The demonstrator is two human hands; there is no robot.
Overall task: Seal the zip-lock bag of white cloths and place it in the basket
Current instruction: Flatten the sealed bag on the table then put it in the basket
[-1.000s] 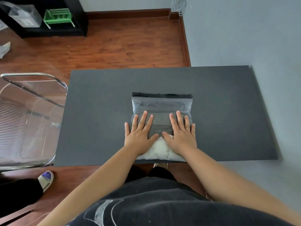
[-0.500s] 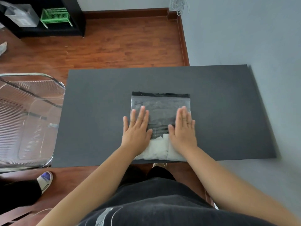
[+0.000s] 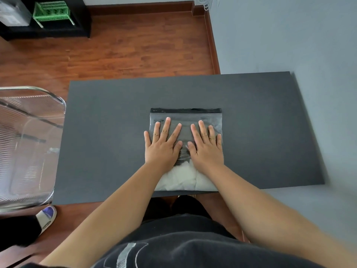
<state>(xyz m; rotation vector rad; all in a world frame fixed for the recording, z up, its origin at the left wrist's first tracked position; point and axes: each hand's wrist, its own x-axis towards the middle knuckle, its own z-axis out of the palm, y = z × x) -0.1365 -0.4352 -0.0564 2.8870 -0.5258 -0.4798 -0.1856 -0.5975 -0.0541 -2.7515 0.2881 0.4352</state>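
A clear zip-lock bag point(image 3: 214, 120) lies flat near the front middle of the dark grey table point(image 3: 108, 132), its black zip strip at the far edge. White cloths point(image 3: 183, 176) fill its near half. My left hand point(image 3: 164, 146) and my right hand point(image 3: 206, 146) rest palm-down side by side on the bag's middle, fingers spread and pointing toward the zip. Neither hand grips anything. A clear wire-framed basket point(image 3: 29, 146) stands just off the table's left edge.
A grey wall runs along the table's right side. Wooden floor lies beyond the table, with a black shelf unit point(image 3: 58, 29) holding a green crate point(image 3: 52, 10) at the far left. Another person's slippered foot point(image 3: 46, 217) is below the basket.
Both flat hands have slid away from me along the bag, from over the cloths toward the zip strip, uncovering more of the white cloths.
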